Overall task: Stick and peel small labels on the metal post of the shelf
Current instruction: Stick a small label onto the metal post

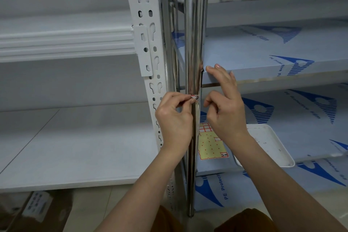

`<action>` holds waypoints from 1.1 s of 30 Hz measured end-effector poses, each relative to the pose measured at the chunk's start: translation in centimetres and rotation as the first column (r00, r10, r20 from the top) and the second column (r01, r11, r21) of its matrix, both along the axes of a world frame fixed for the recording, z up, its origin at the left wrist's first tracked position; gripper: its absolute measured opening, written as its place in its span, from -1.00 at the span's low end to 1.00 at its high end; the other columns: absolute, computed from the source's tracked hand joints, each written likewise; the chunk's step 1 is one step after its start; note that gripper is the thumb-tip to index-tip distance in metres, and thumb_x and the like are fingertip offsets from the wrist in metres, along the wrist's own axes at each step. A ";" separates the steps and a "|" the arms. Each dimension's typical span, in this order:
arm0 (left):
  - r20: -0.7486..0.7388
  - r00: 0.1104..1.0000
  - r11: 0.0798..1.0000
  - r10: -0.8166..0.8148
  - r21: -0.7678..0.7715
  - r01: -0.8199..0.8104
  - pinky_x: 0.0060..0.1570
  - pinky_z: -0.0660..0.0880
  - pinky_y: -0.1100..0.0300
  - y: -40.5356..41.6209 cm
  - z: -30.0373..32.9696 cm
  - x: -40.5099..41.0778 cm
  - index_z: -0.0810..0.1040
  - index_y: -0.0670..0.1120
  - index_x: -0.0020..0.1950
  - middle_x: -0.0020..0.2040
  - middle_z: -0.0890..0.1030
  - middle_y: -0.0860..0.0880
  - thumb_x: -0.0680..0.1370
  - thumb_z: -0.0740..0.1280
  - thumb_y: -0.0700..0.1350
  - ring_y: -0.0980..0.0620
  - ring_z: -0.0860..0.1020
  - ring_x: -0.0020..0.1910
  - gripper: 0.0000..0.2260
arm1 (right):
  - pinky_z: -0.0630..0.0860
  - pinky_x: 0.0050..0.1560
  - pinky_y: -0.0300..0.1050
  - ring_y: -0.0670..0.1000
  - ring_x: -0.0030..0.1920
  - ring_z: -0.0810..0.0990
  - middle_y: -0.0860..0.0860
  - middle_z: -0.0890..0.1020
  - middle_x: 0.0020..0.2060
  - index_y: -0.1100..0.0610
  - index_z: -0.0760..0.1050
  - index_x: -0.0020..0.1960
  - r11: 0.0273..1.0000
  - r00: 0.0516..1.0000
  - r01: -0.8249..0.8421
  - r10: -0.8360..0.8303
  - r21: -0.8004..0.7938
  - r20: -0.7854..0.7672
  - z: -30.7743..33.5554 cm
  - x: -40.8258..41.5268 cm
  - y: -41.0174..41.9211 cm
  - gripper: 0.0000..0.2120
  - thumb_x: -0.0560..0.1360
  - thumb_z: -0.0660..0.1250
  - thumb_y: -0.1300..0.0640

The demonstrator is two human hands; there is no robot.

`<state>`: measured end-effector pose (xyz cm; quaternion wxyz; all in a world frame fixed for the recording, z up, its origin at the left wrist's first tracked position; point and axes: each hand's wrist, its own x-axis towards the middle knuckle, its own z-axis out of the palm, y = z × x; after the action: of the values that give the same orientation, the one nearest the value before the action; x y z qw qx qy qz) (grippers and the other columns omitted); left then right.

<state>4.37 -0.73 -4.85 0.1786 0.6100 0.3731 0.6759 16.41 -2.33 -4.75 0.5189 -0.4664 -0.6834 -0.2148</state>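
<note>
A shiny metal post (194, 43) of the steel shelf runs upright through the middle of the view. My left hand (175, 118) pinches a small red-and-white label (195, 98) between thumb and forefinger, right at the post's front face. My right hand (224, 107) hovers just right of the post, thumb and forefinger curled close together and the other fingers raised toward the shelf edge; it holds nothing that I can see. A yellow label sheet (211, 143) with red-bordered labels lies on the lower shelf behind the post.
A white slotted upright (148, 43) of a second shelf stands left of the post. Blue protective film covers the steel shelves (282, 50). A white tray (273, 145) sits on the lower shelf at right. A cardboard box (28, 211) rests on the floor at bottom left.
</note>
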 end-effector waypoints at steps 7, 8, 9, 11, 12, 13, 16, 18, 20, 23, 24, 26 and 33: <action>-0.115 0.993 0.998 -0.002 0.064 0.010 -0.11 0.49 0.37 0.0 -0.5 -0.1 0.66 -0.20 -0.18 -0.21 0.58 -0.03 0.43 0.42 -0.38 0.17 0.53 -0.18 -0.90 | 0.17 0.46 0.24 0.17 0.44 0.31 0.21 0.45 0.34 0.23 0.48 -0.34 1.000 1.000 -0.010 0.010 0.008 -0.012 -0.1 -0.2 0.1 -0.79 0.42 0.18 0.38; -0.099 0.995 0.999 -0.019 0.044 0.023 -0.11 0.51 0.33 0.0 -0.5 -0.1 0.65 -0.19 -0.18 -0.20 0.57 -0.02 0.44 0.41 -0.37 0.17 0.53 -0.17 -0.90 | 0.17 0.46 0.23 0.16 0.44 0.31 0.20 0.45 0.34 0.23 0.48 -0.34 1.000 1.000 -0.016 0.016 0.004 -0.011 0.0 -0.1 0.0 -0.79 0.42 0.18 0.38; -0.077 0.996 0.999 -0.042 0.021 0.044 -0.12 0.52 0.30 -0.1 -0.4 -0.1 0.64 -0.17 -0.17 -0.19 0.57 -0.01 0.44 0.41 -0.35 0.16 0.54 -0.16 -0.90 | 0.16 0.47 0.21 0.16 0.45 0.30 0.20 0.44 0.34 0.23 0.49 -0.33 1.000 1.000 -0.025 0.025 -0.002 -0.011 0.1 0.0 -0.2 -0.80 0.42 0.18 0.38; -0.027 0.995 0.995 -0.096 -0.028 0.096 -0.13 0.52 0.28 -0.3 -0.2 -0.1 0.60 -0.15 -0.14 -0.16 0.55 -0.01 0.45 0.42 -0.33 0.13 0.55 -0.16 -0.90 | 0.16 0.48 0.15 0.13 0.46 0.28 0.18 0.43 0.35 0.25 0.51 -0.26 0.999 0.999 -0.037 0.037 -0.021 -0.013 0.3 0.1 -0.6 -0.83 0.41 0.20 0.41; -0.003 0.993 0.991 -0.119 -0.060 0.118 -0.14 0.51 0.30 -0.3 -0.1 -0.1 0.57 -0.13 -0.11 -0.13 0.53 0.00 0.45 0.43 -0.31 0.13 0.54 -0.17 -0.88 | 0.20 0.48 0.10 0.11 0.46 0.28 0.18 0.44 0.35 0.26 0.53 -0.20 0.999 1.000 -0.028 0.028 -0.023 -0.013 0.4 0.2 -0.9 -0.84 0.40 0.22 0.43; 0.022 0.990 0.985 -0.137 -0.099 0.139 -0.16 0.50 0.33 -0.3 0.1 -0.2 0.53 -0.11 -0.06 -0.11 0.52 0.02 0.45 0.44 -0.29 0.15 0.54 -0.19 -0.85 | 0.25 0.46 0.04 0.10 0.45 0.30 0.19 0.45 0.33 0.27 0.55 -0.14 1.000 1.000 -0.005 0.005 -0.012 -0.019 0.4 0.2 -1.1 -0.84 0.40 0.24 0.44; 0.073 0.979 0.960 -0.191 -0.193 0.202 -0.19 0.47 0.38 -0.3 0.4 -0.4 0.49 -0.07 0.13 -0.03 0.54 0.08 0.49 0.42 -0.23 0.18 0.52 -0.22 -0.75 | 0.44 0.22 -0.17 0.06 0.19 0.50 0.17 0.57 0.10 0.28 0.56 -0.02 0.997 0.994 0.074 -0.072 0.020 -0.083 -0.1 0.1 -1.8 -0.88 0.45 0.32 0.34; 0.040 0.976 0.952 -0.212 -0.215 0.216 -0.17 0.47 0.38 -0.2 0.3 -0.6 0.49 -0.06 0.25 0.04 0.57 0.07 0.52 0.38 -0.22 0.13 0.53 -0.18 -0.69 | 0.52 -0.01 -0.16 -0.04 -0.02 0.54 0.07 0.60 -0.07 0.23 0.55 0.01 0.997 0.987 0.036 -0.047 -0.073 -0.151 -0.4 -0.2 -1.9 -0.88 0.49 0.35 0.22; 0.015 0.973 0.943 -0.232 -0.243 0.229 -0.07 0.53 0.27 0.1 0.3 -0.7 0.51 -0.02 0.28 0.08 0.59 0.05 0.55 0.34 -0.19 0.07 0.57 -0.11 -0.70 | 0.53 -0.11 -0.20 -0.13 -0.13 0.54 -0.01 0.60 -0.14 0.18 0.55 0.01 0.987 0.979 -0.023 -0.010 -0.156 -0.206 -0.6 -0.6 -1.7 -0.87 0.50 0.37 0.15; 0.065 0.968 0.926 -0.243 -0.282 0.251 0.06 0.57 0.01 0.4 0.6 -0.9 0.57 0.01 0.22 0.08 0.64 0.02 0.56 0.32 -0.19 -0.02 0.61 0.00 -0.75 | 0.52 -0.15 -0.27 -0.14 -0.18 0.55 -0.03 0.62 -0.16 0.17 0.57 0.00 0.980 0.962 -0.073 0.019 -0.186 -0.274 -0.4 -1.1 -1.3 -0.85 0.49 0.39 0.10; 0.078 0.967 0.922 -0.244 -0.290 0.256 0.06 0.57 -0.01 0.4 0.8 -0.9 0.58 0.00 0.21 0.06 0.65 0.04 0.56 0.32 -0.20 0.00 0.61 -0.01 -0.76 | 0.51 -0.15 -0.29 -0.14 -0.18 0.55 -0.03 0.62 -0.17 0.17 0.57 -0.01 0.979 0.957 -0.082 0.026 -0.186 -0.288 -0.3 -1.2 -1.1 -0.84 0.49 0.39 0.08; 0.099 0.960 0.913 -0.260 -0.299 0.278 0.04 0.58 0.00 0.4 1.0 -0.9 0.59 -0.02 0.19 0.01 0.65 0.13 0.56 0.32 -0.22 0.06 0.62 -0.03 -0.76 | 0.50 -0.15 -0.29 -0.13 -0.19 0.55 -0.02 0.62 -0.18 0.17 0.57 -0.03 0.979 0.956 -0.087 0.029 -0.186 -0.293 -0.2 -1.2 -1.0 -0.84 0.49 0.38 0.08; 0.255 0.890 0.835 -0.377 -0.321 0.446 -0.38 0.46 0.35 0.5 1.4 -1.2 0.55 0.11 0.04 -0.08 0.66 0.04 0.55 0.32 -0.29 0.19 0.54 -0.39 -0.72 | 0.53 -0.19 -0.15 -0.12 -0.19 0.53 -0.03 0.57 -0.18 0.17 0.56 -0.08 0.981 0.975 -0.070 0.029 -0.180 -0.219 -0.3 -0.9 -0.4 -0.89 0.52 0.36 0.12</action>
<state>3.15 -0.28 -3.48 0.4654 0.5670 0.3357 0.5909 15.51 -2.72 -5.00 0.5490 -0.5163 -0.6518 -0.0849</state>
